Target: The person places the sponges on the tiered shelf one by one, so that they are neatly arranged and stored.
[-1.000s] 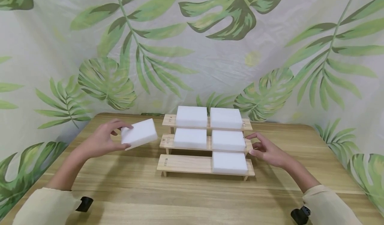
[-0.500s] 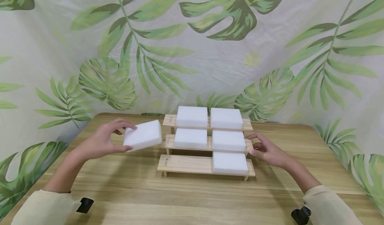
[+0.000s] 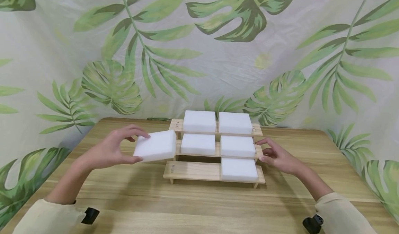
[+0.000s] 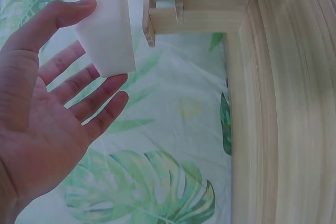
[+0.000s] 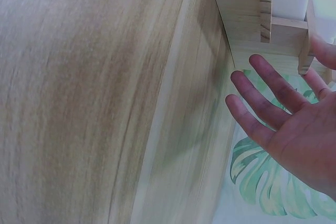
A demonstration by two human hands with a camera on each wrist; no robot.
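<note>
My left hand [image 3: 107, 149] pinches a white foam block [image 3: 156, 145] between thumb and fingertips, slightly tilted, at the left end of a three-tier wooden display stand [image 3: 193, 171]. In the left wrist view the thumb presses one face of the block [image 4: 107, 30], and the fingers support its other side. My right hand [image 3: 278, 157] pinches the right end of the stand's middle shelf between thumb and index finger. Its other fingers [image 5: 262, 103] are spread below in the right wrist view. The held block hides the middle shelf's left end in the head view.
Two white blocks [image 3: 199, 121] sit on the top shelf and two more [image 3: 197, 144] on the middle one. The bottom shelf bears one block [image 3: 239, 169] at its right. A wooden table [image 3: 187, 206] carries the stand before a leaf-patterned curtain [image 3: 224, 71].
The left hand has carried its block to the right, up to the stand's left end, and turned it a little. The right hand and the stand stay put.
</note>
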